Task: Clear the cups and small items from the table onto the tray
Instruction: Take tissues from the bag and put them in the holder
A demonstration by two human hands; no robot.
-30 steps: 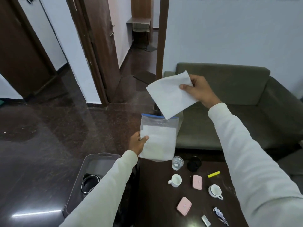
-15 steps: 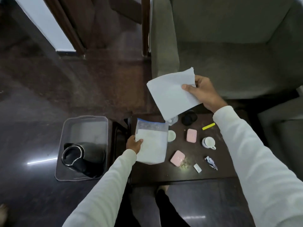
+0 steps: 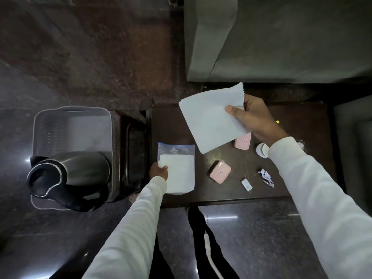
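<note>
**Hands hold wipe and pouch, tray waits**

Right hand point(image 3: 255, 119) pinches a loose white tissue point(image 3: 211, 119) above the table point(image 3: 302, 117), likely for wiping; left hand point(image 3: 159, 172) grips the tissue pouch point(image 3: 179, 168). Pink cases point(image 3: 220, 171) and cup point(image 3: 261, 150) lie uncleared, tray point(image 3: 72, 125) alongside

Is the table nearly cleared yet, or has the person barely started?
Barely started. The tray holds only a kettle. The right hand holds a white napkin; the left hand grips a napkin packet. Two pink cases, a cup and small bits are on the table.
</note>
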